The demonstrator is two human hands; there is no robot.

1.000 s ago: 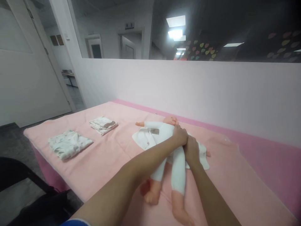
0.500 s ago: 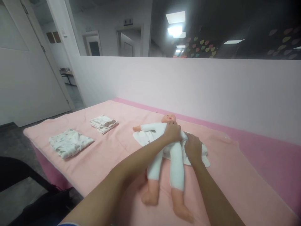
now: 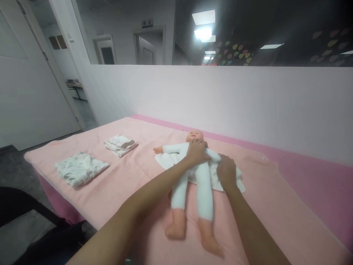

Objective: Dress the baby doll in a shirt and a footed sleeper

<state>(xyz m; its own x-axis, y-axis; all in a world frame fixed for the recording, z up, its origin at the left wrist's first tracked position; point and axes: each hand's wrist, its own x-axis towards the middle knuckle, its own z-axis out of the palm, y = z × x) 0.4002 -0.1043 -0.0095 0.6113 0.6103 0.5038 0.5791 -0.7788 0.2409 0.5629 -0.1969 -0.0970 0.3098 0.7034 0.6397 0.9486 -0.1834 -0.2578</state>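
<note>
**Position: white sleeve [image 3: 213, 154] lies between left hand [image 3: 196, 151] and right hand [image 3: 227, 171]**

My left fingers rest, bent, over the doll's upper chest, just below its chin; the thumb points toward the sleeve. I cannot tell whether they pinch the fabric or only press on it. My right fingers meet the outer end of the sleeve. Their tips are turned away, so I cannot tell whether they grasp cuff, arm or neither.

Key relation: the sleeve runs sideways from the doll's shoulder, sloping slightly toward me, across the doll's long axis. My left hand is nearer the shoulder end; my right hand is nearer the cuff end.

The doll [image 3: 204, 184] lies face up beneath and between my forearms, head toward the wall [image 3: 198, 99], bare feet toward me. Its other arm extends to my left, apart from both hands. A white cloth [image 3: 239, 183] lies spread under the torso, showing at both sides.

Farther left, two folded cloths, one patterned green [image 3: 81, 168] and one cream [image 3: 120, 145], sit on the pink sheet [image 3: 132, 176], well apart from my hands.
</note>
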